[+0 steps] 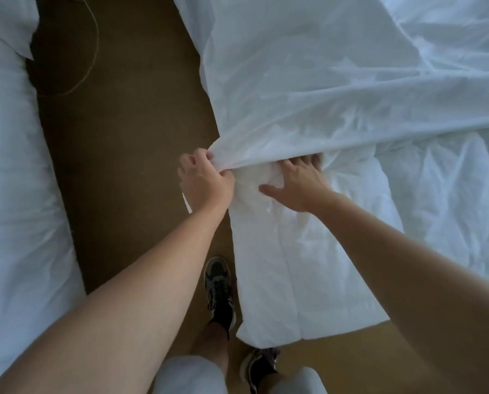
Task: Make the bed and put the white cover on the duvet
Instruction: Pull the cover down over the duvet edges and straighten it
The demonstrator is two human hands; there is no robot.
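The thin white cover lies spread over the bed on the right, its open edge running from the bed's side toward the right. My left hand grips a bunched corner of that edge at the bed's side. The thicker quilted duvet lies beneath and hangs down to the floor. My right hand rests flat on the duvet, thumb spread, with its fingertips slipped under the cover's edge and hidden there.
A brown carpeted aisle runs between this bed and a second white bed on the left. A thin cable loops on the carpet at the far end. My two feet in dark shoes stand beside the hanging duvet.
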